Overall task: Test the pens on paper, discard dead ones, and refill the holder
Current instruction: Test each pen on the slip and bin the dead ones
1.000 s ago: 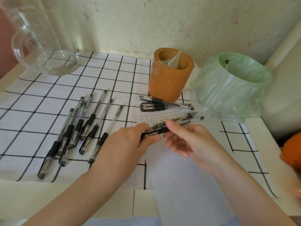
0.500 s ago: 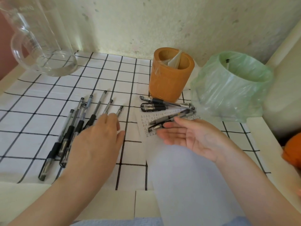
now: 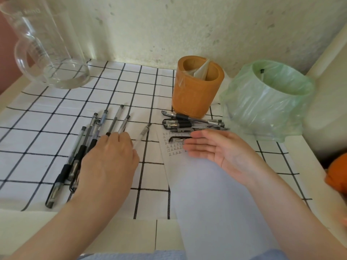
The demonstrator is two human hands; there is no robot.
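Note:
Several pens [image 3: 82, 147] lie side by side on the checked cloth at the left. My left hand [image 3: 110, 160] rests palm down over them, its fingertips at the rightmost clear pen [image 3: 143, 132]; its grip is hidden. Several capped pens [image 3: 187, 124] are piled in front of the orange holder [image 3: 197, 91]. My right hand [image 3: 221, 152] hovers open and holds nothing, just below that pile, over the white paper [image 3: 206, 194] with its rows of test marks [image 3: 172, 147]. A bin lined with a green bag [image 3: 268, 102] stands at the right with one pen [image 3: 262, 72] in it.
A tall glass pitcher [image 3: 47, 53] stands at the back left on the checked cloth [image 3: 47, 128]. The wall runs close behind the holder and bin. An orange object [image 3: 338, 173] shows at the right edge.
My right hand has let go of the pen, which now lies with the capped pile, and has opened. My left hand has moved left onto the row of pens.

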